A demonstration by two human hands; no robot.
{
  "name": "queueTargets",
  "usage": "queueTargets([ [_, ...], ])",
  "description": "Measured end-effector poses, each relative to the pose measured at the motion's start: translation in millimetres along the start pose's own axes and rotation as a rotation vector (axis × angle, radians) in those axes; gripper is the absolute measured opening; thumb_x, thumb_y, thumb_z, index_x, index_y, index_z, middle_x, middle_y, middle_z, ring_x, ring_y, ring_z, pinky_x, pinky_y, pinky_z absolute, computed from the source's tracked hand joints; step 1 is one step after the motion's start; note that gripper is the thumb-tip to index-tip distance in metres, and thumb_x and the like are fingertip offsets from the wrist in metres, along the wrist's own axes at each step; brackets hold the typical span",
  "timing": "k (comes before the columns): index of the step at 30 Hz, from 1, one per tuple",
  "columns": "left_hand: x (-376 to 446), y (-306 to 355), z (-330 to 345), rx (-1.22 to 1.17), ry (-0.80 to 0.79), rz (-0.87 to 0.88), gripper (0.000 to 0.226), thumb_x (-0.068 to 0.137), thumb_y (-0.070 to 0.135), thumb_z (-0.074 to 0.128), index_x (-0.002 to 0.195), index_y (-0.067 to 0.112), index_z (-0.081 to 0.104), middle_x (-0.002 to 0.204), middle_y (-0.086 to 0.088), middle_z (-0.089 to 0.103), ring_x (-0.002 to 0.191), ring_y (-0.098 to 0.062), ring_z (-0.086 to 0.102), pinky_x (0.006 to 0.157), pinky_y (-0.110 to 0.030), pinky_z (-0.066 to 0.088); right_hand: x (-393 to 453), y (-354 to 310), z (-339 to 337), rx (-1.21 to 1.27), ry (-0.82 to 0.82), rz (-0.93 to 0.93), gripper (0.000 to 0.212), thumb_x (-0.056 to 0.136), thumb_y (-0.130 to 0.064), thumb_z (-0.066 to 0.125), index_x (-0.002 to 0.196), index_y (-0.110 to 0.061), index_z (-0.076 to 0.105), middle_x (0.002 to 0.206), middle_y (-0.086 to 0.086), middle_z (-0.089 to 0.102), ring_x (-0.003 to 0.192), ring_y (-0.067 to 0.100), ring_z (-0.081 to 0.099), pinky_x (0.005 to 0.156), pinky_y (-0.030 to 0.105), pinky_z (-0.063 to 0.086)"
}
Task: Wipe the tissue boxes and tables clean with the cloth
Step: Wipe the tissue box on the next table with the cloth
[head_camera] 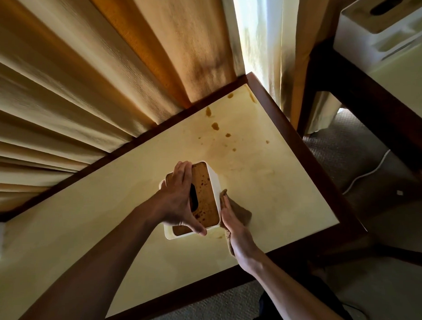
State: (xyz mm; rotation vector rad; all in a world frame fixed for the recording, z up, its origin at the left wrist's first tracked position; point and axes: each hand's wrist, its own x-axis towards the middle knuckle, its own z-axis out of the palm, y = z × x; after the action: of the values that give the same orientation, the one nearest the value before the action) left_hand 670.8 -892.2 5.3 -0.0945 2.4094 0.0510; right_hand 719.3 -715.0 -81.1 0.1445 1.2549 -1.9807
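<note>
Near the middle of the table (pixel 92 212), the left hand (pixel 180 199) clamps the tissue box (pixel 206 196) across its wooden lid, thumb on the near end and fingers curled over the far end, probably to steady it. Against the box's right side, the right hand (pixel 231 221) presses the cloth (pixel 240 212) with fingers straight and together. Brown spots (pixel 214 126) wait beyond the box.

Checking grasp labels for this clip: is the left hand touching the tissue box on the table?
Touching. The head view shows the left hand gripping the tissue box across its wooden lid, fingers over the far edge, thumb at the near edge.
</note>
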Motion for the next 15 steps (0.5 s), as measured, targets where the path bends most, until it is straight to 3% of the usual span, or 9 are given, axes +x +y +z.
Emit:
queueTargets([
  [2,0,0,1,-0.008,0.003,-0.002,0.167,0.043,0.078,0.082,0.146,0.021,-0.037,0.158,0.007,-0.034,0.150,-0.026,-0.024,0.121,-0.048,0.004,11,0,3,0.017,0.041,0.003,0.084,0.089,-0.067,0.050,0.155,-0.024,0.020,0.161,-0.003,0.021,0.146,0.013,0.024,0.121,0.049,0.018],
  [5,1,0,2,-0.013,0.009,0.002,0.167,0.042,0.079,0.082,0.146,0.022,-0.037,0.158,0.008,-0.035,0.149,-0.025,-0.026,0.121,-0.047,0.004,26,0,0,-0.013,0.040,0.023,0.084,0.085,-0.075,0.048,0.151,-0.027,0.027,0.159,0.002,0.027,0.145,0.021,0.029,0.116,0.059,0.024],
  [9,1,-1,4,-0.022,0.008,-0.002,0.168,0.042,0.078,0.082,0.145,0.022,-0.038,0.157,0.008,-0.037,0.149,-0.024,-0.027,0.121,-0.048,0.004,46,-17,0,-0.016,0.019,0.051,0.077,0.083,-0.076,0.048,0.144,-0.029,0.041,0.152,0.006,0.041,0.137,0.024,0.043,0.111,0.058,0.034],
  [12,0,0,2,-0.017,0.000,-0.002,0.168,0.044,0.077,0.083,0.145,0.021,-0.039,0.156,0.008,-0.038,0.148,-0.024,-0.029,0.122,-0.049,0.003,67,-21,0,-0.035,-0.012,0.071,0.096,0.069,-0.088,0.053,0.147,-0.036,0.030,0.158,0.005,0.029,0.140,0.025,0.039,0.109,0.060,0.036],
  [15,-2,3,0,-0.033,0.004,0.006,0.167,0.045,0.075,0.084,0.146,0.022,-0.038,0.155,0.011,-0.037,0.149,-0.024,-0.026,0.122,-0.048,0.005,63,-47,11,-0.041,-0.035,0.099,0.089,0.084,-0.073,0.049,0.154,-0.039,0.006,0.158,0.004,0.028,0.137,0.028,0.041,0.106,0.059,0.041],
])
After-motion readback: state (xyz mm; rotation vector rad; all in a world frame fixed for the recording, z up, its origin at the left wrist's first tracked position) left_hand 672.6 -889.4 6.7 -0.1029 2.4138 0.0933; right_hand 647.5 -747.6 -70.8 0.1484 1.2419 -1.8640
